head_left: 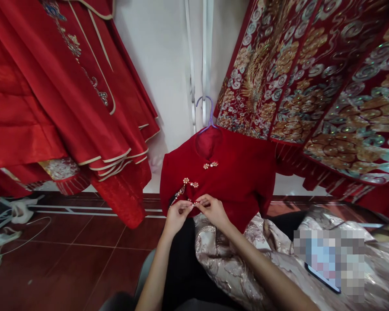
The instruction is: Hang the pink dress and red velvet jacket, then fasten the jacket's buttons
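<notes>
A dark red jacket [238, 168] hangs in front of me on a purple hanger [210, 119]. Beaded flower clasps [210, 165] decorate its neck and front, and a beaded chain [180, 191] dangles at one side. Low on the jacket's front, my left hand [177, 217] pinches one end of a small beaded clasp [194, 204]. From the other side, the thumb and forefinger of my right hand [214, 211] are closed on the same clasp. The fingertips nearly meet and cover most of it, so I cannot tell whether it is fastened.
Red garments with pale piping [116, 129] hang at left; a heavily embroidered garment [298, 77] hangs at right. Shiny pale brocade [227, 259] covers part of my lap, with a phone [324, 276] lying on it. White rack bars [97, 211] and cables [26, 239] run near the tiled floor.
</notes>
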Motion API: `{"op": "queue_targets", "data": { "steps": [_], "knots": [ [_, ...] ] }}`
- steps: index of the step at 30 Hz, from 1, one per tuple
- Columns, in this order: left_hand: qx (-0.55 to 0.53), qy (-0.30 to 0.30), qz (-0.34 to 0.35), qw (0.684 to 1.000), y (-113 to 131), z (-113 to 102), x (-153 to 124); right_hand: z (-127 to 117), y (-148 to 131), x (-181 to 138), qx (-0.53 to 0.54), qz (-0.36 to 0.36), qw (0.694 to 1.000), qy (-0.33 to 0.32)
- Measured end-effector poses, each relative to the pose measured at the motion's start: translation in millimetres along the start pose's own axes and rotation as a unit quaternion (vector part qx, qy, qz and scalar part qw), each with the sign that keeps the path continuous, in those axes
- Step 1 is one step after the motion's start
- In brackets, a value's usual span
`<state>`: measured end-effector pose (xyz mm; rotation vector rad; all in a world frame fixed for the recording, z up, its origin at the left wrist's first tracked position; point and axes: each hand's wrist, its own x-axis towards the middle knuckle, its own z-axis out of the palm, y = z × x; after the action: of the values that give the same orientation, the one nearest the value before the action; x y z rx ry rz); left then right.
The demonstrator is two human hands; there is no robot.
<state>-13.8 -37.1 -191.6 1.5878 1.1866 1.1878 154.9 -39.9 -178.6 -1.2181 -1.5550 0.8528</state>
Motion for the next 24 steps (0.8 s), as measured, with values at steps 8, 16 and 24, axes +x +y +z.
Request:
{"op": "queue_targets", "data": {
  "steps": [8,16,24],
  "knots": [
    [0.065,0.063,0.030,0.995,-1,11,-5,6,-1,-3,-0.003,0.003,1.000,0.000],
    [-0.197,0.085,-0.071,0.974,25,23,18,-42,-34,2,0.031,0.008,0.977,-0.210],
    [-0.392,0.144,-0.150,0.896,41,45,41,-62,-49,-3,0.031,-0.007,0.962,-0.272]
  ]
}}
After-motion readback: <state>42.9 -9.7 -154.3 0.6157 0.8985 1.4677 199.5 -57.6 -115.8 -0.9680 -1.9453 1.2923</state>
